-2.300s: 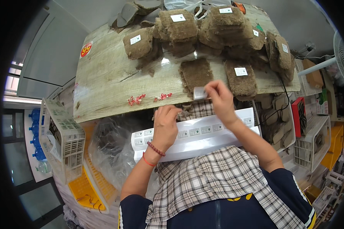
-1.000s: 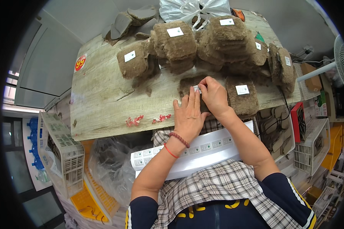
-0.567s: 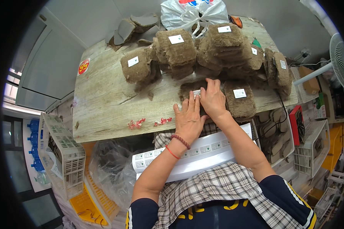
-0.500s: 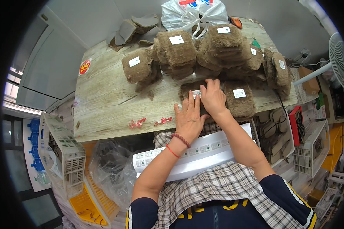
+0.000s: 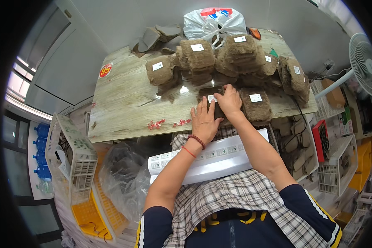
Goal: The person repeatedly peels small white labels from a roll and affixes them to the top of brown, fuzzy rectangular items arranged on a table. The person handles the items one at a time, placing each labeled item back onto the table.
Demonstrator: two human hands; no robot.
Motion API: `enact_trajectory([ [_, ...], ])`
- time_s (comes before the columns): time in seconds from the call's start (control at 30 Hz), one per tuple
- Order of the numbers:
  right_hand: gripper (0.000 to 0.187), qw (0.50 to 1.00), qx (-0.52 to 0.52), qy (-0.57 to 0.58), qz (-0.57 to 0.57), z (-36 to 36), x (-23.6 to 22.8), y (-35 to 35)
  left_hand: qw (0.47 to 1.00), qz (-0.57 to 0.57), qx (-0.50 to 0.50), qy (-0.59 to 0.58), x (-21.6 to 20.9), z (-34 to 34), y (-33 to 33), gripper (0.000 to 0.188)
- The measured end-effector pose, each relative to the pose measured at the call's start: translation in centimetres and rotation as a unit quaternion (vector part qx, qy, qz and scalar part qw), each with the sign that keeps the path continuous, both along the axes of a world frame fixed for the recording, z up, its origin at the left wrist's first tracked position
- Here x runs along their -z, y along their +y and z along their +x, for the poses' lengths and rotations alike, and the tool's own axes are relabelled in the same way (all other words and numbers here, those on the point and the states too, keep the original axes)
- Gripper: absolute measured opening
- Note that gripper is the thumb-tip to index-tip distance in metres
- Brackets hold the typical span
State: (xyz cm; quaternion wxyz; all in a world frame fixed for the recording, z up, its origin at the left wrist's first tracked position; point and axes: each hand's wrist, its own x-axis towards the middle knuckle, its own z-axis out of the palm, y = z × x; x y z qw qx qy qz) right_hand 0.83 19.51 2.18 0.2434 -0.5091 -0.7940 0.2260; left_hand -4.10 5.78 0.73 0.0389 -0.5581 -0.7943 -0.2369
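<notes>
A dark brown fuzzy pad (image 5: 213, 91) lies near the table's front edge, with a small white label (image 5: 211, 98) on it. My left hand (image 5: 204, 120) rests flat with fingers apart, its fingertips at the label's near edge. My right hand (image 5: 230, 100) presses on the pad's right part, thumb by the label and fingers stretched towards the far edge. Both hands hide much of the pad. Just right of it sits a labelled fuzzy pad stack (image 5: 256, 110). Across my lap is a white sheet of printed labels (image 5: 202, 165).
Several labelled pad stacks (image 5: 197, 62) stand farther back, beside grey pieces (image 5: 151, 39) and a tied white plastic bag (image 5: 194, 27). Plastic crates (image 5: 84, 175) flank the wooden table (image 5: 124, 99); a bin of pads (image 5: 297, 144) is at right. A fan (image 5: 366, 62) stands right.
The view has shifted a little. My left fingertips have moved slightly down off the label, so more of it shows. My right hand still presses at the label's right side.
</notes>
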Motion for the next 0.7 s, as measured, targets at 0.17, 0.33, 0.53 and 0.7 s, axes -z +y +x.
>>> enact_trajectory([
  [0.17,0.029,0.985,-0.038,0.17,-0.006,0.1,0.2,-1.3,0.999,0.031,-0.02,-0.022,-0.6,-0.1,-1.6,0.071],
  [0.33,0.022,0.891,-0.083,0.436,-0.093,2.3,-1.2,1.0,0.991,0.108,0.01,-0.072,-2.8,-2.2,-8.1,0.037],
  [0.53,0.041,0.982,0.013,0.081,0.172,9.8,-4.7,5.2,0.992,-0.04,-0.001,-0.12,-1.0,-3.9,-17.2,0.018],
  [0.7,0.023,0.939,-0.282,0.128,0.149,9.5,-4.5,-5.0,0.961,-0.012,0.018,-0.274,-0.9,-3.1,-18.0,0.026],
])
